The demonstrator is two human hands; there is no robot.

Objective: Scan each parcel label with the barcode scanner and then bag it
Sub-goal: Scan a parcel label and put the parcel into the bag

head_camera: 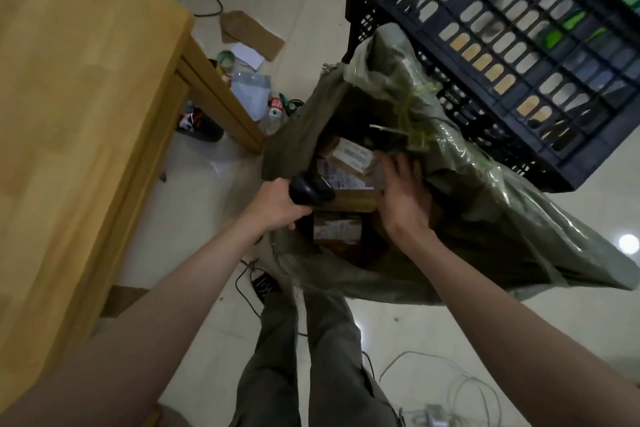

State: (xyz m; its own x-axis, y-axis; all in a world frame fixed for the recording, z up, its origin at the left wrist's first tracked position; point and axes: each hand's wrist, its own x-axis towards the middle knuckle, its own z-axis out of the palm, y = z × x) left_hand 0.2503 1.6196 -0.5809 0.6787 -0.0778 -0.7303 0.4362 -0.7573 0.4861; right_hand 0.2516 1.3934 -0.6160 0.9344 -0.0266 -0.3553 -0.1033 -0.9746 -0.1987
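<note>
A large green woven bag (467,218) stands open on the floor in front of me. Inside lie several brown cardboard parcels (349,156) with white labels. My left hand (277,204) grips the black barcode scanner (311,192) at the bag's left rim, its head over the parcels. My right hand (403,198) reaches into the bag's mouth with fingers spread, resting on a brown parcel (356,201) beneath it. Whether those fingers curl round the parcel is hidden.
A wooden table (79,114) fills the left side. A black slotted plastic crate (502,45) stands tilted behind the bag at upper right. Bottles, paper and cardboard scraps (252,35) litter the floor by the table leg. Cables (450,378) lie near my legs.
</note>
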